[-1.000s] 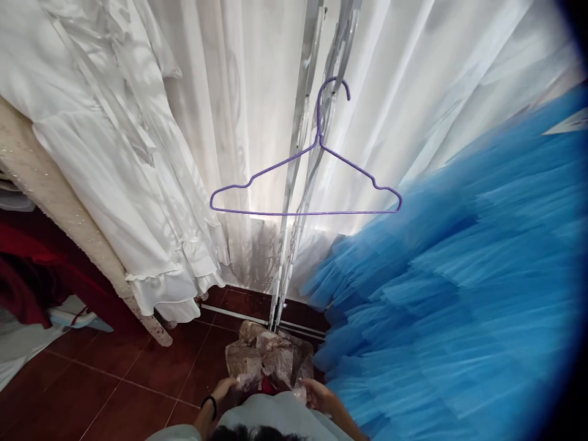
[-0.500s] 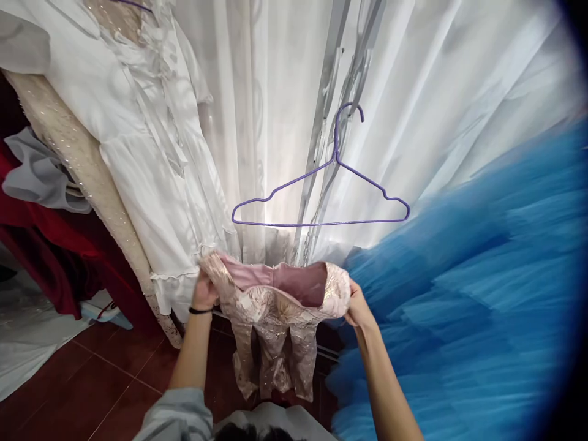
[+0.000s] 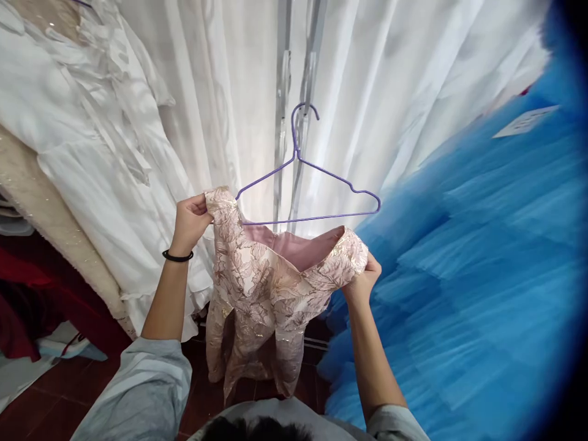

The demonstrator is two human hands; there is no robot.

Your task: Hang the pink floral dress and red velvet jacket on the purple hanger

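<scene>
A pink dress (image 3: 257, 275) with a gold floral pattern hangs between my hands, its neckline spread wide and the pink lining showing. My left hand (image 3: 190, 223) is closed on its left shoulder, a black band around the wrist. Lower down, my right hand (image 3: 365, 278) grips the right shoulder, its fingers partly hidden by the cloth. A purple hanger (image 3: 316, 215) hangs just above the neckline. The left shoulder of the dress covers the hanger's left end; whether the hanger is inside that shoulder I cannot tell. Its right end is bare, above the right shoulder.
White dresses (image 3: 105, 153) hang at the left beside a beige sparkly garment (image 3: 59, 226) and dark red cloth (image 3: 46, 282). A large blue tulle skirt (image 3: 450, 275) fills the right side. Behind the hanger are white curtains (image 3: 367, 79) and metal rails (image 3: 291, 67). Dark red tiles (image 3: 59, 392) lie below.
Both hands have lifted the dress toward the hanger, the left hand more. The dress's left shoulder now covers the hanger's left end, which was bare before. The view has shifted rightward.
</scene>
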